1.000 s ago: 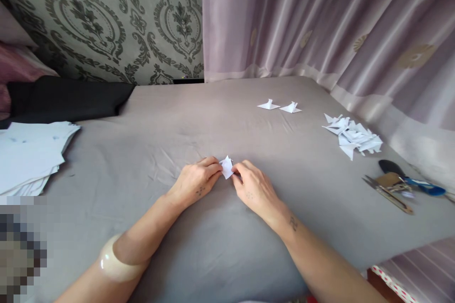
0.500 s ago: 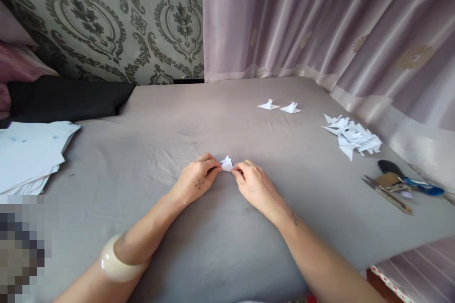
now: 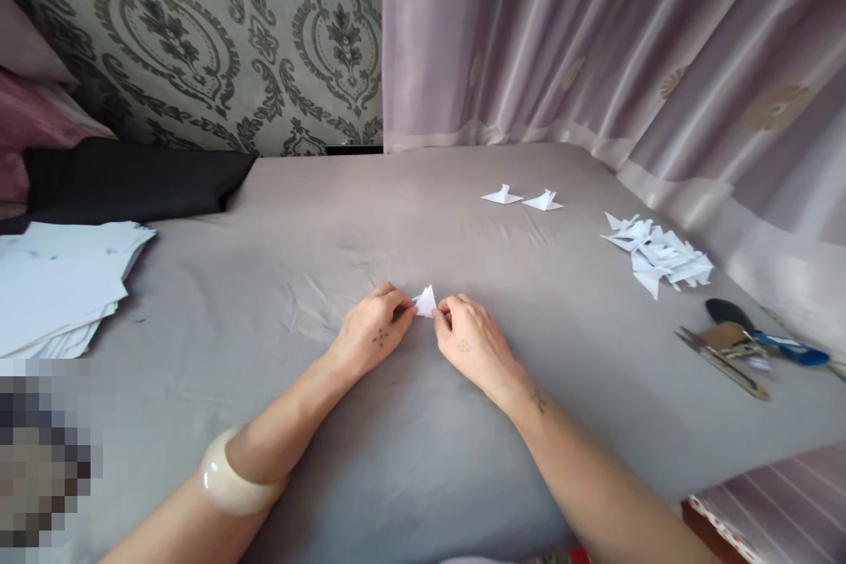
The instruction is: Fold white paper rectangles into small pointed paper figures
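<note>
Between my hands is a small white folded paper piece [image 3: 426, 303], its pointed tip facing up. My left hand [image 3: 376, 322] pinches its left edge with thumb and fingertips. At the opposite edge, the fingers of my right hand [image 3: 472, 339] are closed on the paper's lower right corner. Both hands are just above or resting on the grey cloth [image 3: 410, 441]; which one I cannot tell. Farther back stand two finished-looking folded paper birds, one [image 3: 503, 195] left of the other [image 3: 544, 201].
A pile of white folded paper birds [image 3: 661, 256] lies at the right. Nearer are small thread snips [image 3: 723, 361] and blue-handled scissors [image 3: 793, 348]. White paper sheets [image 3: 66, 282] are stacked at the left, by a black cloth [image 3: 132, 181]. Curtains [image 3: 529, 35] border the back right.
The paper piece has turned slightly between my fingers, and its tip has shifted a little to the right. Both hands keep their pinch. The view has moved slightly.
</note>
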### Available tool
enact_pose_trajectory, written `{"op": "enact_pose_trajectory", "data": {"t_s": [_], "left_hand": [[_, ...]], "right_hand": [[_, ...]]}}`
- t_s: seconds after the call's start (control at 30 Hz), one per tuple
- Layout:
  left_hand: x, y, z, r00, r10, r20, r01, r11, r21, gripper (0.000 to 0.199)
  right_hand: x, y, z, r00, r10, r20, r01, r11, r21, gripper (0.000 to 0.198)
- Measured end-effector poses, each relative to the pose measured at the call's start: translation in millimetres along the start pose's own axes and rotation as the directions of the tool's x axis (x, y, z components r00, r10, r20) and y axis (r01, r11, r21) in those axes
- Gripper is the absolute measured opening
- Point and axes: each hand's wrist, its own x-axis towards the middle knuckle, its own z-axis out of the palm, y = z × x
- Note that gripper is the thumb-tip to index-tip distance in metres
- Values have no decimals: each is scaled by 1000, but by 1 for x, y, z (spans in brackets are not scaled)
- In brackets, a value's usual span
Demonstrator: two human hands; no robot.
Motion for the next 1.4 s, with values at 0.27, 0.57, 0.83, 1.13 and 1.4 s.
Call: {"op": "enact_pose_trajectory", "data": {"t_s": [0.27, 0.57, 0.83, 1.13, 1.4], "left_hand": [[0, -3, 3, 1000, -14, 20, 14, 999, 33, 18], [-5, 6, 2, 1000, 9, -3, -8, 989, 145, 14], [-19, 24, 2, 956, 258, 137, -292, 869, 400, 25], [-31, 47, 4, 962, 154, 224, -258, 779, 571, 39], [-32, 36, 5, 975, 158, 154, -214, 846, 488, 40]], "right_hand": [[1, 0, 3, 1000, 5, 9, -4, 999, -49, 19], [1, 2, 6, 1000, -2, -31, 0, 998, -62, 13], [-10, -3, 3, 991, -131, -41, 122, 978, -171, 26], [-25, -13, -9, 972, -205, 115, 232, 911, -341, 40], [-32, -11, -11, 976, -194, 101, 218, 903, -370, 41]]}}
